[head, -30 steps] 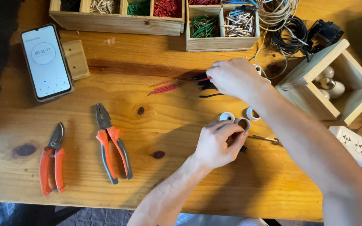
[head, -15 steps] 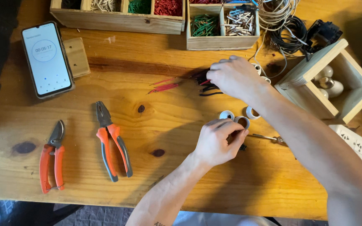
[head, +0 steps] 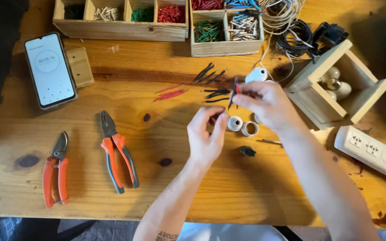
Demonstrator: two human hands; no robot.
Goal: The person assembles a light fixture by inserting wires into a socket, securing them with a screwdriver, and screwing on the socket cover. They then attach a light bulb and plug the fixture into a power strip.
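Note:
My right hand point(head: 266, 105) is raised over the middle of the wooden table point(head: 202, 187) and pinches short wire pieces point(head: 234, 91), black with a bit of red. My left hand point(head: 206, 136) hovers just below and to the left with its fingers apart, empty as far as I can see. Between the hands lie two white ring-shaped socket parts point(head: 242, 126) and a small black part point(head: 247, 151). Loose black wire pieces point(head: 211, 73) and red wire pieces point(head: 170, 93) lie on the table beyond my hands.
Orange-handled pliers point(head: 118, 151) and orange cutters point(head: 55, 169) lie at the left. A phone point(head: 50, 69) shows a timer. Wooden trays of coloured wire pieces point(head: 157, 18) line the far edge. At the right are a box with bulbs point(head: 336, 85) and a white power strip point(head: 374, 151).
My right hand lifted off the wire pile toward me with wire pieces in its fingers. My left hand opened and rose off the table, uncovering the small black part.

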